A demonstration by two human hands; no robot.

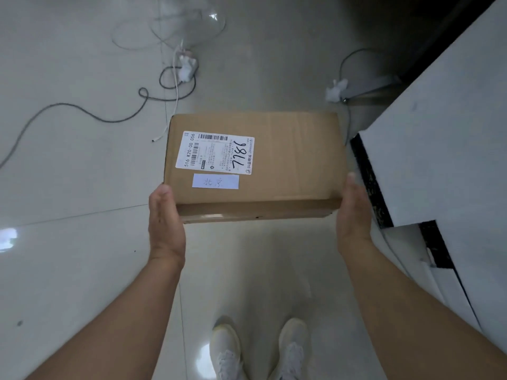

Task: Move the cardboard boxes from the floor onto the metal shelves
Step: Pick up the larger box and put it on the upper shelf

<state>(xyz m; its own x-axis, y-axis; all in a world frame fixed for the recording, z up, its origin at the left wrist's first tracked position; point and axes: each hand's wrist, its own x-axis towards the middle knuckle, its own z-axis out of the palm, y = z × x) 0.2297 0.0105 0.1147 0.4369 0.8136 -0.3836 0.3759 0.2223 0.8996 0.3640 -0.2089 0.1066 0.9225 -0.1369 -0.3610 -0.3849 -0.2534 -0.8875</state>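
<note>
A flat brown cardboard box (285, 163) is held in the air above the tiled floor, in the middle of the head view. A white shipping label marked 7786 and a small pale slip are stuck on its top. My left hand (166, 220) presses against the box's left side, palm inward. My right hand (354, 215) presses the right side the same way. The fingers of both hands are hidden under or behind the box. No metal shelf is recognisable in view.
Black and white cables (153, 97) trail over the floor beyond the box, near a white plug block (188, 68). A pale slab with dark edges (439, 160) stands at the right. My two white shoes (260, 349) are on the tiles below.
</note>
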